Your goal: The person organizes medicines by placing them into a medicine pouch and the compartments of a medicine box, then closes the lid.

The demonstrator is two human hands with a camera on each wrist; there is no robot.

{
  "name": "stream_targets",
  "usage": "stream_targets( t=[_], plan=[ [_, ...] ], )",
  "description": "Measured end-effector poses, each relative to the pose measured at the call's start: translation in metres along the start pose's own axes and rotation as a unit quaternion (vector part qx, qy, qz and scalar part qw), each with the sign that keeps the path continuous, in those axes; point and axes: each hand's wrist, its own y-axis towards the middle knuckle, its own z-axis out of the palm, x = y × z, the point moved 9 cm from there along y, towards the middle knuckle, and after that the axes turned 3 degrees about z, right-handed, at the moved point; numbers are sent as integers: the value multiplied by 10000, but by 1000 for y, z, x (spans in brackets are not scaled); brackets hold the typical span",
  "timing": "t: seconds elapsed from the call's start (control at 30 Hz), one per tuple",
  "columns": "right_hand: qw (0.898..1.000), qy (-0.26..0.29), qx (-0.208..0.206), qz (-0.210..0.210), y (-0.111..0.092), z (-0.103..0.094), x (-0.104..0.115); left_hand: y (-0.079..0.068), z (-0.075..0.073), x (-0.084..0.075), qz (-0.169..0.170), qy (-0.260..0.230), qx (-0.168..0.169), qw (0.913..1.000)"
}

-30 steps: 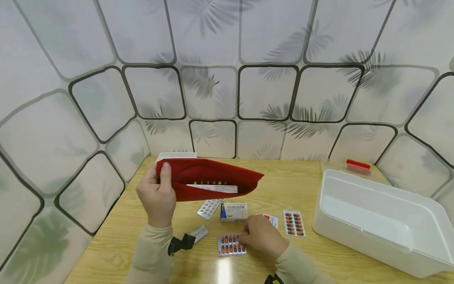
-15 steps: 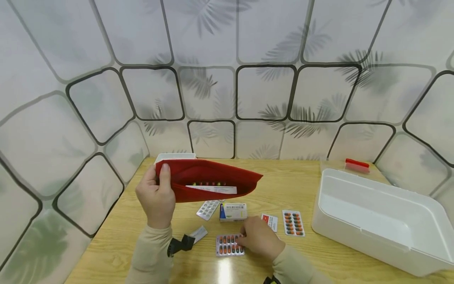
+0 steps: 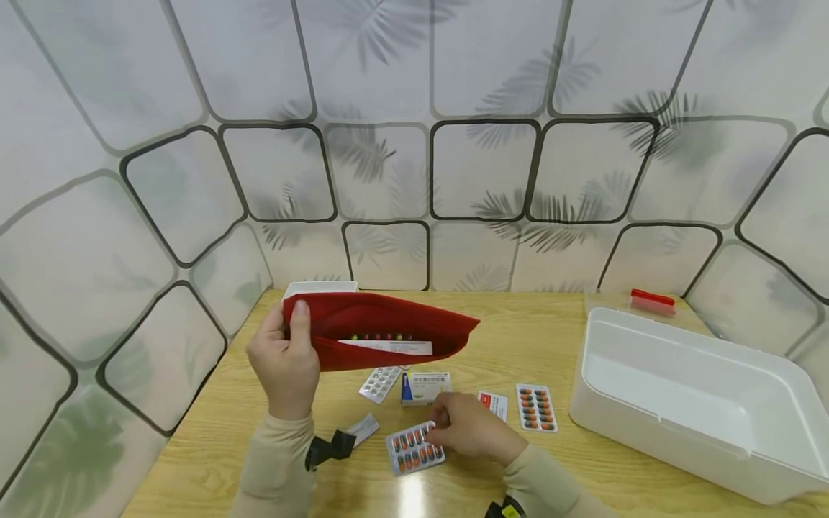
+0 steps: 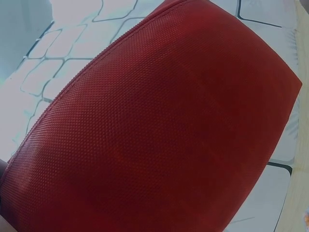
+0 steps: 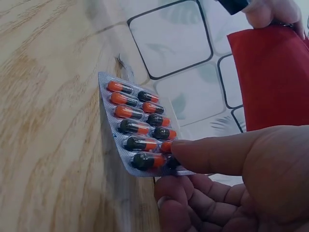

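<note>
- Right hand (image 3: 476, 428) is pinching capsule blister (image 3: 413, 449) between thumb and fingers, near side of carton (image 3: 424, 388).
- Left hand (image 3: 285, 361) is gripping red pouch (image 3: 382, 311) by one end, higher than carton.
- White box (image 3: 321, 286) is sitting beyond carton, left.

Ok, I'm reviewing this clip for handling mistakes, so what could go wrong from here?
The right hand pinches a capsule pack only near one end, so it may twist or slip. The left hand grips the red pouch at one end with its mouth gaping, so the white printed item inside might slide out if it tips. A similar second pack lies near the white tub, so the two could be confused.
</note>
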Motion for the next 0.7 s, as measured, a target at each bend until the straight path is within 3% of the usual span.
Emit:
stream_targets(
  t=[0.2, 0.47, 0.57, 0.7],
  plan=[
    [9993, 38, -34, -368, -3, -6, 10, -2, 1, -1, -28, 67, 5, 10000],
    [9930, 594, 177, -1001, -22, -32, 38, -4, 5, 0, -145, -66, 93, 9998],
    [9896, 849, 337, -1108, -31, -40, 49, -5, 8, -7, -146, -47, 130, 9998],
    [9833, 1168, 370, -1342, -44, -54, 61, -4, 11, -28, 7, -99, 205, 9997]
  ],
)
